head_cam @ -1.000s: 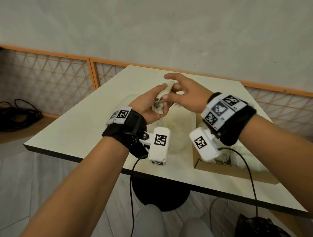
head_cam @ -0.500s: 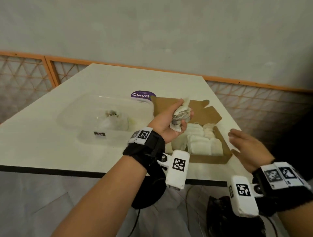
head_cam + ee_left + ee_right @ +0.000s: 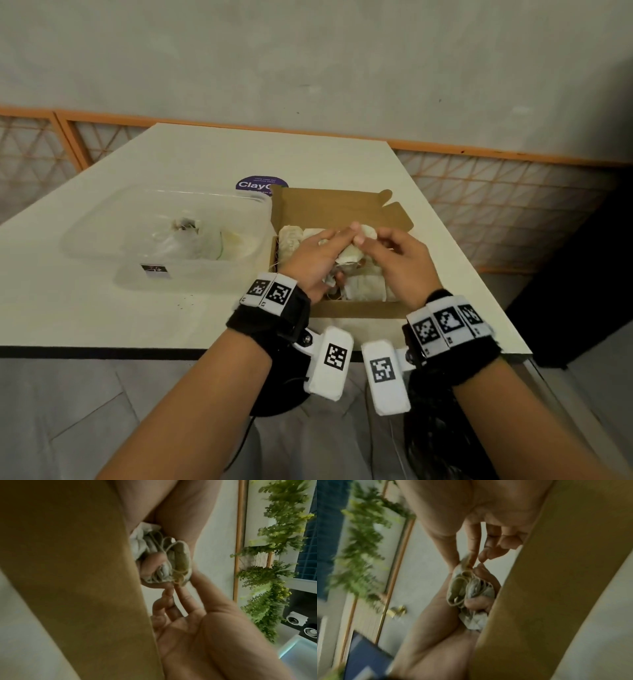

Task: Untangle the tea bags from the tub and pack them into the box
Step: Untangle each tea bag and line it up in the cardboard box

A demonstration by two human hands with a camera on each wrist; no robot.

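Untangling step in hand. Left hand [image 3: 313, 260] grip closed around tea bag clump [image 3: 164, 555] above box [image 3: 359, 310]; right hand [image 3: 399, 260] grip pinching string [image 3: 177, 580]. Next: free one bag, lay beside packed bags. Remainder in tub [image 3: 102, 219].

Both forearms are bare, with no sleeves. Each wrist carries a black fabric wrist strap: left wrist strap [image 3: 270, 317], right wrist strap [image 3: 455, 349]. A row of white tiles printed with black square fiducial markers [image 3: 447, 322] sits on top of each strap. A white, rounded rectangular camera housing [image 3: 329, 363] hangs below each wrist on a bracket, bearing one marker.
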